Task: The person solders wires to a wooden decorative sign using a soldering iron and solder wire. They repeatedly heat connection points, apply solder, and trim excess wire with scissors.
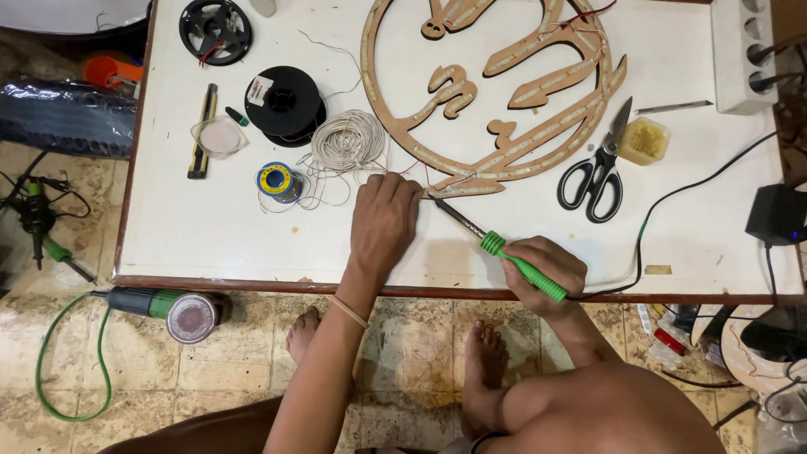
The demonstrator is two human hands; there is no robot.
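My right hand (545, 271) grips the green handle of a soldering iron (496, 246) near the table's front edge. Its dark tip points up-left to the lower edge of a round wooden cut-out sign (504, 160) lined with a light strip. My left hand (382, 220) rests on the white table (210, 235), fingers pinched together at the sign's lower edge beside the iron's tip, holding thin wires there. What exactly the fingers pinch is hidden.
A coil of white wire (347, 140), a solder spool (276, 181), two black reels (284, 102), a small jar (219, 137) and a cutter knife (202, 130) lie left. Black scissors (595, 168), a yellow tub (644, 140) and a power strip (742, 55) lie right. A power tool (164, 307) lies on the floor.
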